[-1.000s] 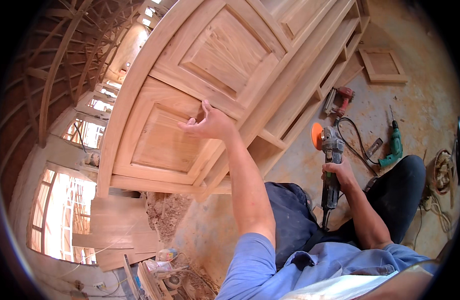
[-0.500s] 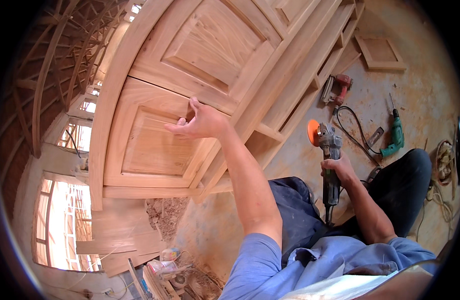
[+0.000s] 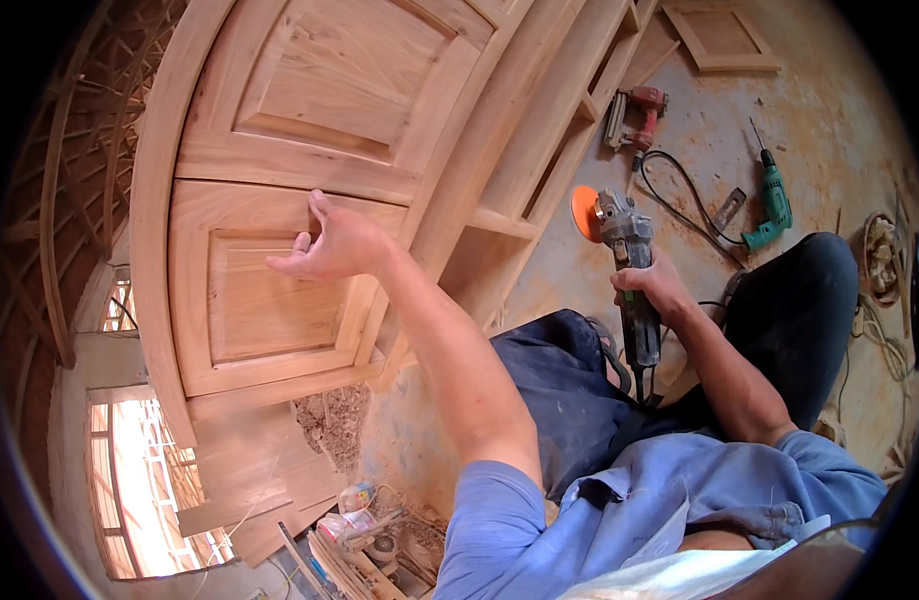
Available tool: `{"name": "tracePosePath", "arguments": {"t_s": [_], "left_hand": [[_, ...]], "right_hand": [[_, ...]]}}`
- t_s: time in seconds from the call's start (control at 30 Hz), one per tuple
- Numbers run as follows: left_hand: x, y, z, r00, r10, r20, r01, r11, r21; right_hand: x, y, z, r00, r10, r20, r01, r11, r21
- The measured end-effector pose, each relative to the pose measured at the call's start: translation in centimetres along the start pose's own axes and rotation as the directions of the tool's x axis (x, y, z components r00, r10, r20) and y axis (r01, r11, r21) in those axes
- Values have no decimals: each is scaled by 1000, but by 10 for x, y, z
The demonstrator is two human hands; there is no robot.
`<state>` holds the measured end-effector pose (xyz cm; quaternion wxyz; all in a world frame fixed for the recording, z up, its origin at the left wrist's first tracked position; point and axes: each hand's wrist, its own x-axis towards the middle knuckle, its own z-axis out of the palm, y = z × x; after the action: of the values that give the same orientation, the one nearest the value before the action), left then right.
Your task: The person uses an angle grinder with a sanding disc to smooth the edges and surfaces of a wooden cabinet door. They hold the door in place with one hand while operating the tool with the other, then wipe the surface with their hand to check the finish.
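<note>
Meanwhile, a raised-panel wooden door is felt with the open left hand while an angle grinder is gripped one-handed in the right hand, so control could be lost or the cord snagged

a green drill and a red nail gun lie on the dusty floor, far right; a small wooden frame beyond.

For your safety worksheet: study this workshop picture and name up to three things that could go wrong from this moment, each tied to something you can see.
1. The right hand holds the angle grinder one-handed, its orange disc exposed; if running, it might kick or slip.
2. The left hand rests bare on the wooden door panel; it could be caught if the disc comes near.
3. The black cord loops across the floor beside the green drill, a likely snag.
</note>
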<state>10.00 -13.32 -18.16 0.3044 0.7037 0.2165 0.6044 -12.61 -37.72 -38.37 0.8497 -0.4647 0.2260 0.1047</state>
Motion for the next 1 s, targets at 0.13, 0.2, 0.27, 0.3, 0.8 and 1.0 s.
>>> {"name": "tracePosePath", "arguments": {"t_s": [0.13,0.2,0.27,0.3,0.8,1.0], "left_hand": [[-1,4,2,1000,1,-5,-1,999,-35],[-5,4,2,999,-37,24,38,995,-87],[-8,21,-6,998,-57,-1,57,989,-136],[-6,23,-8,999,-44,-20,42,991,-123],[-2,21,-8,993,-107,44,109,992,-58],[-7,23,-8,997,-69,25,69,997,-23]], "right_hand": [[2,2,-3,1000,24,-15,-24,1000,4],[3,6,-5,999,28,-28,-29,1000,-8],[4,6,0,1000,12,-25,-12,1000,-10],[3,6,3,1000,1,-20,-2,1000,-9],[-2,2,8,1000,-1,22,1,1000,16],[-4,1,5,1000,-10,12,9,1000,21]]}}
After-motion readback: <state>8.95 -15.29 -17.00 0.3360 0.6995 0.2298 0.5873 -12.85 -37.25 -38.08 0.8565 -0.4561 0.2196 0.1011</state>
